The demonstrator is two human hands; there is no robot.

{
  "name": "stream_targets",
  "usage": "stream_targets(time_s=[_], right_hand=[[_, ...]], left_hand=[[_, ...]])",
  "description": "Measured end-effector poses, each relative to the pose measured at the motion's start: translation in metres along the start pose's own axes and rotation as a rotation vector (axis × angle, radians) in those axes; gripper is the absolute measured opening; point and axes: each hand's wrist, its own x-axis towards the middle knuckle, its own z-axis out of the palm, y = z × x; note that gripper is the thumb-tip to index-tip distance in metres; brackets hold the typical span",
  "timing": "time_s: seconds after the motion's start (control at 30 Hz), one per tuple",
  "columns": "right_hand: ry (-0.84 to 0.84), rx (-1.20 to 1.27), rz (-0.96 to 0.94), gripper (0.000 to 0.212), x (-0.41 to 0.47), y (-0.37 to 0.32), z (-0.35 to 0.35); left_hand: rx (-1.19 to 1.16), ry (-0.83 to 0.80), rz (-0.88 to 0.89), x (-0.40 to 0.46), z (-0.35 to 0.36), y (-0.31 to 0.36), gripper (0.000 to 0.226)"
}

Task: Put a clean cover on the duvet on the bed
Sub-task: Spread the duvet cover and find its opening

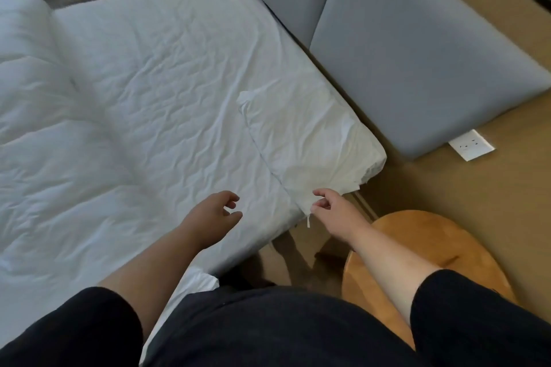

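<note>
Two hands: both are seen reaching out from black sleeves (98,334) in the lower half of the frame.
Left hand (213,213): it is held just above the wrinkled white cover near the bed's lower edge; the fingers are loosely curled and nothing is held.
Right hand (331,205): thumb and forefinger are pinched on the corner of a folded-back flap (307,140) of the cover, right of centre; a small white tie (308,222) is seen hanging just below the pinch.
Cover (167,92): it is spread flat and creased across the middle of the frame, over the bed.
Duvet (26,74): a thick quilted white mass is seen bunched at the left edge of the frame.
Headboard pads (417,48): two grey padded panels are seen at upper right.
Stool (423,259): a round wooden top is seen at lower right, beside the bed.
Wall socket (471,144): a white plate is seen at right, below the grey pad.
</note>
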Motion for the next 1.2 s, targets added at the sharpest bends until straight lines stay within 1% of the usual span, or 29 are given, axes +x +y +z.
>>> stream_targets(time_s=[0.13,0.23,0.4,0.53,0.7,0.83,0.97,1.03,1.07,1.13,1.2], right_hand=[[0.025,0.038,0.072,0.046,0.028,0.008,-0.024],[0.071,0.057,0.118,0.046,0.05,0.009,-0.048],[0.1,0.122,0.187,0.049,0.099,0.018,-0.087],[0.101,0.144,0.243,0.05,0.168,0.033,-0.132],[0.085,0.12,0.306,0.055,0.285,0.059,-0.187],[0.094,0.05,0.347,0.071,0.368,0.086,-0.214],[-0.014,0.006,0.367,0.105,0.428,0.105,-0.222],[-0.059,-0.074,0.368,0.12,0.444,0.109,-0.219],[-0.061,-0.136,0.363,0.123,0.449,0.11,-0.217],[-0.047,-0.227,0.346,0.121,0.459,0.114,-0.213],[-0.026,-0.215,0.348,0.117,0.466,0.112,-0.212]], left_hand=[[0.018,-0.068,0.007,0.046,-0.004,0.019,0.039],[0.083,-0.14,0.037,0.081,-0.013,0.039,0.04],[0.163,-0.202,0.057,0.137,-0.021,0.08,0.04],[0.198,-0.238,0.026,0.194,-0.012,0.111,0.039],[0.232,-0.292,-0.1,0.26,0.014,0.134,0.038],[0.258,-0.333,-0.159,0.309,0.04,0.151,0.037],[0.22,-0.34,-0.218,0.341,0.063,0.156,0.037],[0.204,-0.343,-0.25,0.348,0.07,0.155,0.036],[0.203,-0.345,-0.261,0.351,0.073,0.155,0.036],[0.206,-0.342,-0.275,0.352,0.076,0.153,0.036],[0.195,-0.333,-0.288,0.354,0.076,0.15,0.036]])
